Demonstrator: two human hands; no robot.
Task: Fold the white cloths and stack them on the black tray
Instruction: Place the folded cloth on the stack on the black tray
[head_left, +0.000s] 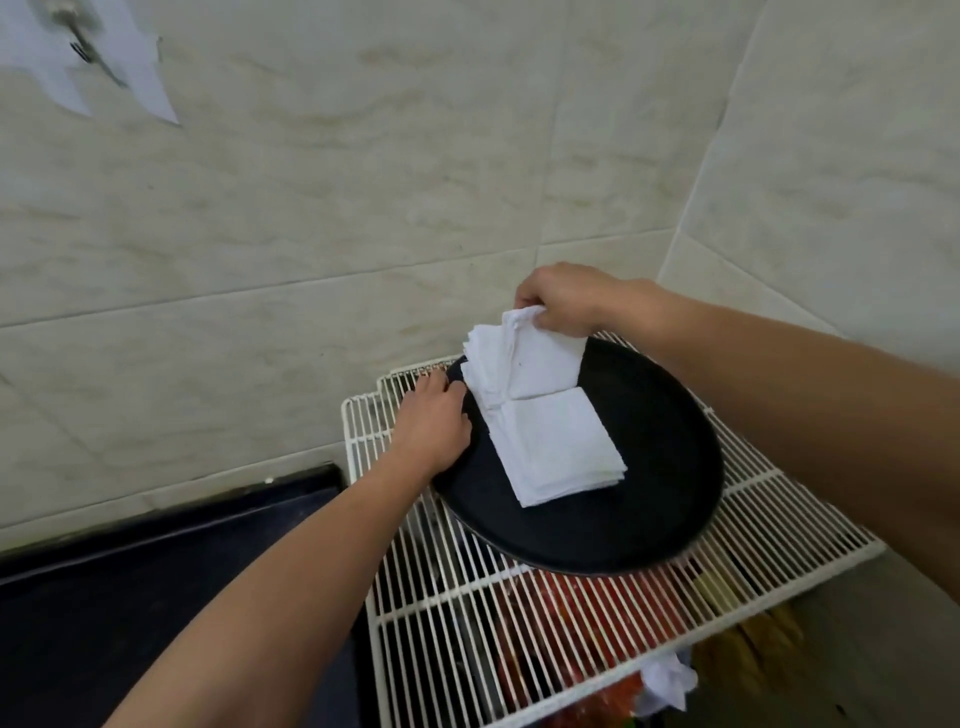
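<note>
A round black tray (639, 509) lies on a white wire rack. On it rests a stack of folded white cloths (558, 452). My right hand (563, 301) pinches the far half of the white cloths (524, 358) and holds it lifted upright, like an open book, above the flat half. My left hand (434, 423) rests at the tray's left rim, fingers against the stack's left edge.
The white wire rack (519, 639) sits in a tiled corner, with red packets and other items below it. A dark counter (171, 587) lies to the left. Tiled walls stand close behind and to the right. A crumpled white cloth (667, 680) hangs at the rack's front.
</note>
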